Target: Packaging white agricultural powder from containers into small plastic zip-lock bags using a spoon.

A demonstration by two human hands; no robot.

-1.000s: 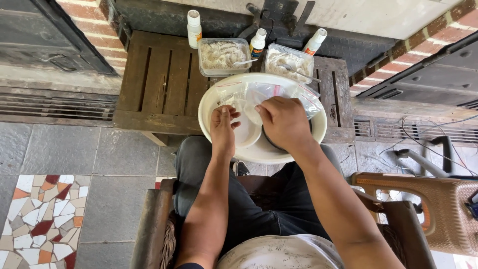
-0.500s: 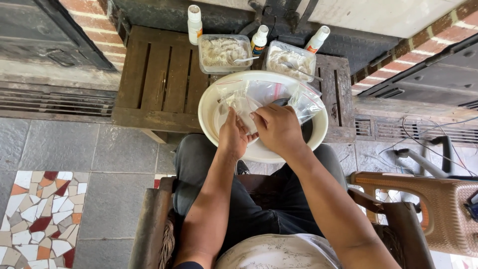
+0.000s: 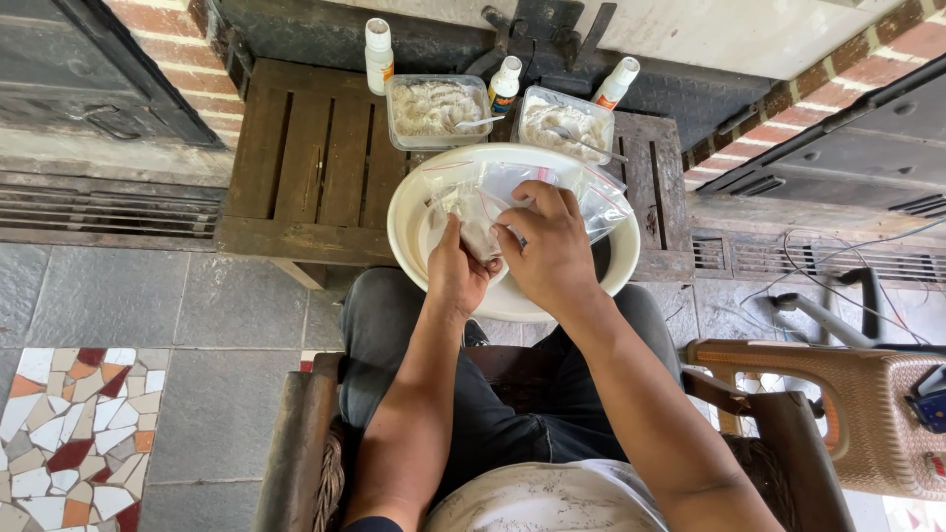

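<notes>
A wide cream bowl (image 3: 409,232) rests at the near edge of a dark wooden slatted table (image 3: 315,167), over my knees. Several clear plastic bags (image 3: 601,202) lie inside it. My left hand (image 3: 455,271) and my right hand (image 3: 547,246) meet above the bowl's middle, both pinching one small clear plastic bag (image 3: 475,219) that holds a pale powdery filling. My right fingers curl over the bag's top; my left thumb presses its lower side.
Behind the bowl stand two clear tubs of pale grainy material (image 3: 434,108) (image 3: 562,123), each with a spoon, and three small white bottles (image 3: 378,54) (image 3: 506,84) (image 3: 617,82). A brown wicker chair (image 3: 867,394) is at the right. Brick wall and metal grates beyond.
Both hands have drawn back from the bowl's centre toward me and lifted the small bag; the left hand moved from flat in the bowl to pinching the bag.
</notes>
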